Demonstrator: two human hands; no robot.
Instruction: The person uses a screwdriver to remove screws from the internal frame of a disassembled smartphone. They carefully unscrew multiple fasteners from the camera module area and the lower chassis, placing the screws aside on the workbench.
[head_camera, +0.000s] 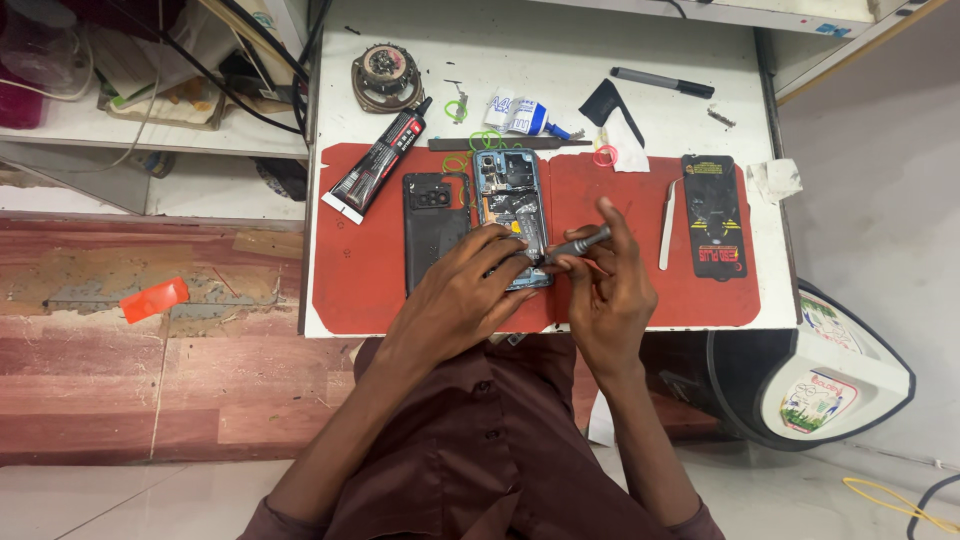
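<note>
Overhead view of a phone repair at a small white table (700, 120) covered in part by a red work mat (620, 200). An opened blue phone (505, 195), its back removed and its internal boards exposed, lies near the middle of the mat; the left hand (465, 290) rests on its lower end and steadies it, fingers curled down over the frame so that the lower part is hidden. The right hand (610, 290) holds a slim grey screwdriver (580, 243) pinched between thumb and fingers, the tip directed at the lower right edge of the phone, where it meets the left fingertips. Judged from this layout, the work is in its middle stage: the black back cover (432, 215), with its camera opening, already lies detached just beside the phone on the left, while the interior is still being worked on and nothing has been closed up. Whether a screw is going in or coming out cannot be told. A second black phone panel (714, 215) lies well apart on the right of the mat, with white tweezers (668, 222) between it and the hands. At the far side are a black adhesive tube (385, 158), a white-and-blue tube (520, 116), a round speaker part (386, 76), a dark pen (662, 82), and loose green and red rubber bands (484, 140). No tray, bowl or box for small parts is visible on the table; any removed screws are too small to make out.
</note>
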